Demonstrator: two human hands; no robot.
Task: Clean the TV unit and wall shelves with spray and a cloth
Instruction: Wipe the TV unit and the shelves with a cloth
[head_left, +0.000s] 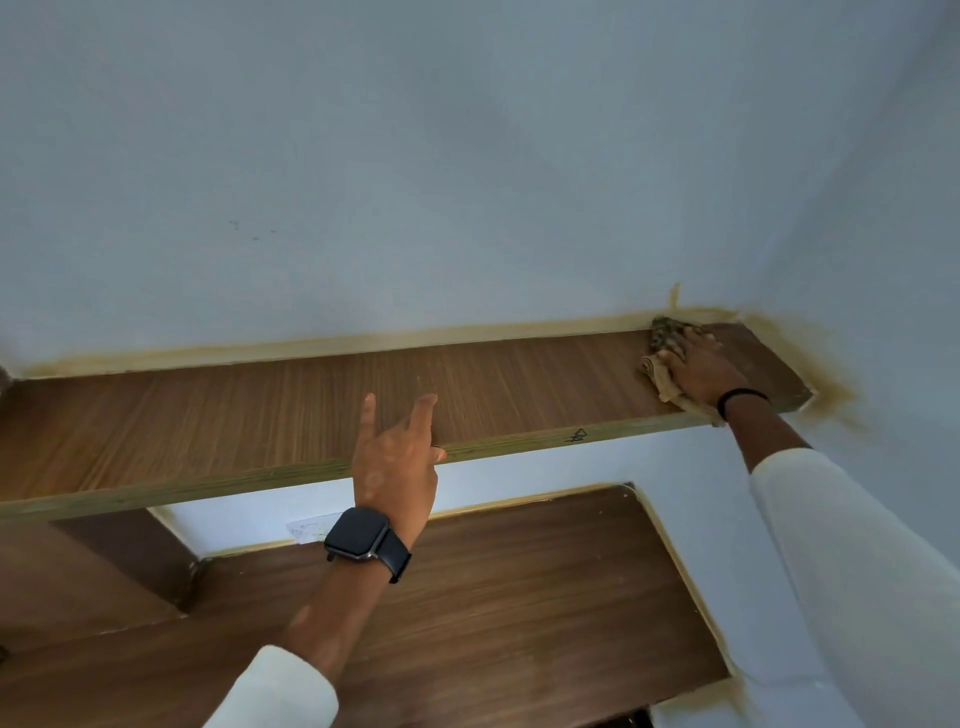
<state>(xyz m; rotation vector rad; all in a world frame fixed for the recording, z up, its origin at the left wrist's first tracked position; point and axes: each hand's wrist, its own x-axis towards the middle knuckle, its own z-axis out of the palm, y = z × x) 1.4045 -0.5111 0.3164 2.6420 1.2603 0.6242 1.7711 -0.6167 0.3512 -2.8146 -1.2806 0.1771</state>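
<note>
A long wooden upper shelf (311, 410) runs along the pale wall. At its far right end my right hand (698, 371) lies flat on a tan, patterned cloth (662, 364) and presses it onto the shelf top near the corner. My left hand (397, 457) hovers at the shelf's front edge near the middle, fingers spread and relaxed, holding nothing. A dark smartwatch sits on that wrist. No spray bottle shows in the head view.
A second wooden shelf (519, 597) lies lower down, under the upper one. A dark wooden upright (135, 556) joins the two on the left. The pale wall (467, 182) meets a side wall in the corner at the right.
</note>
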